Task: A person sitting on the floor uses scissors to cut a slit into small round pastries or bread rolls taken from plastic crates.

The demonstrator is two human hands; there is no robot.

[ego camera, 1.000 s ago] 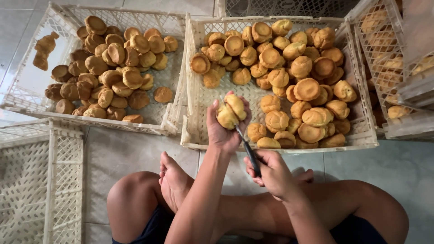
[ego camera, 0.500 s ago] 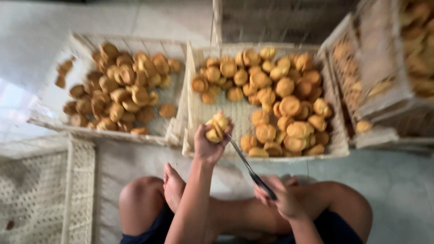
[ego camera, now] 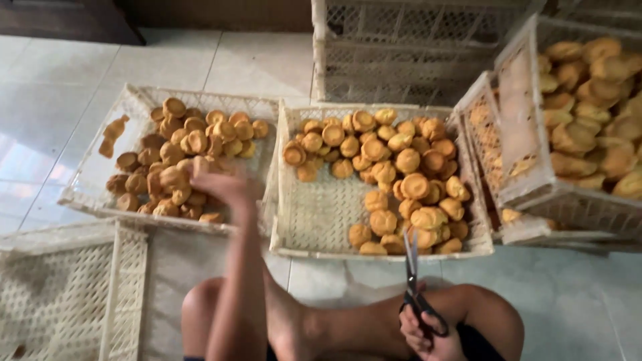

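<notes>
Two hands are busy. Left hand (ego camera: 224,184) reaches over the left white plastic basket (ego camera: 100,194) of round golden pastries (ego camera: 177,160), too blurred to tell its grip. Right hand (ego camera: 424,334), closed around black-handled scissors (ego camera: 414,287), blades pointing away, stays near the lap.

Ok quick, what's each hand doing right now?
Left hand: blurred over the left crate of pastries; grip cannot be told.
Right hand: closed on scissors, blades pointing up.

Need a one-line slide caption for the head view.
Left hand reaches over the left crate of pastries; right hand holds scissors upright.
</notes>
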